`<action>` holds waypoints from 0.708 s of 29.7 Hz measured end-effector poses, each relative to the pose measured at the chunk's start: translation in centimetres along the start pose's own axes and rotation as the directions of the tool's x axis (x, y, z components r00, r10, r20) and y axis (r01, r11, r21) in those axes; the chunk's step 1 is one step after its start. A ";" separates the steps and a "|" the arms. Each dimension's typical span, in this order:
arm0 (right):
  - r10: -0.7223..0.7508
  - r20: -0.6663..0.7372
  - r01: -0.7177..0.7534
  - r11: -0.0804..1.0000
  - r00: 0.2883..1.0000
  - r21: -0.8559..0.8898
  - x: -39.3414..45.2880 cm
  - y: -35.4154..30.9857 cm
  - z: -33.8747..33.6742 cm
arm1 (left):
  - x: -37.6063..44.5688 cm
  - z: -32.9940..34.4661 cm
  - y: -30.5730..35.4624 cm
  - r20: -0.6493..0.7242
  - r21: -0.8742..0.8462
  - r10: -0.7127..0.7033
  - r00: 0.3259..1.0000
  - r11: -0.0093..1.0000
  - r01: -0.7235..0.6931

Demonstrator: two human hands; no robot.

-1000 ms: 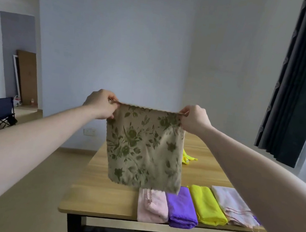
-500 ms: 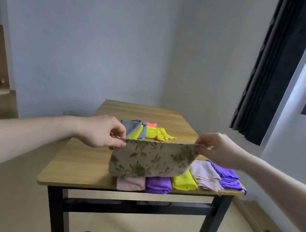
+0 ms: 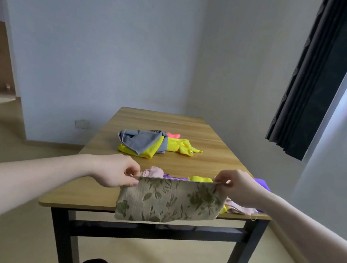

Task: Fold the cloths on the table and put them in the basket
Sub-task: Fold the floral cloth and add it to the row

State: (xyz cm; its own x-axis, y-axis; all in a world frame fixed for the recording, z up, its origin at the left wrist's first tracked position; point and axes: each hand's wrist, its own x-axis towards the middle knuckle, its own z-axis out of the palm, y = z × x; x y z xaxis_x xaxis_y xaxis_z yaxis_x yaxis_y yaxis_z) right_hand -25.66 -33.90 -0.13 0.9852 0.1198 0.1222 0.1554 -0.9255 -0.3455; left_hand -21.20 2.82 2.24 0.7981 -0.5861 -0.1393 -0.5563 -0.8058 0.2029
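Floral cloth pinched at top corners by left hand and right hand, hanging over counter near edge. Judged mid-fold; next: lay flat, crease again.

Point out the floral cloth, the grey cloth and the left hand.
floral cloth [image 3: 170, 203], head view, middle of hanging panel
grey cloth [image 3: 139, 141], head view, top fold
left hand [image 3: 117, 171], head view, back of hand

The single head camera looks forward and down along the wooden table from its near end.
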 end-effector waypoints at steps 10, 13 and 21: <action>0.119 -0.121 -0.112 0.992 0.985 0.066 6.3 0.9 3.8 | 5.9 2.4 -2.6 -0.129 -0.276 -0.225 0.966 0.944 0.183; 0.147 -0.114 -0.138 0.987 0.982 0.083 7.6 1.4 5.1 | 7.5 3.6 -3.4 -0.130 -0.289 -0.275 0.953 0.930 0.229; 0.215 -0.107 -0.207 0.975 0.971 0.081 8.1 2.1 7.7 | 9.3 6.3 -5.1 -0.148 -0.282 -0.346 0.927 0.913 0.295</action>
State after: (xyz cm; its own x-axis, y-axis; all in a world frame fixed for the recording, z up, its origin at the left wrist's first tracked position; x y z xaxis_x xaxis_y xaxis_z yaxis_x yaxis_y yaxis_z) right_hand -16.78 -32.16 -7.00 0.9822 -0.1212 0.1434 -0.0469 -0.8980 -0.4374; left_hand -12.39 0.94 -6.22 0.9661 -0.2520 -0.0557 -0.2067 -0.8848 0.4177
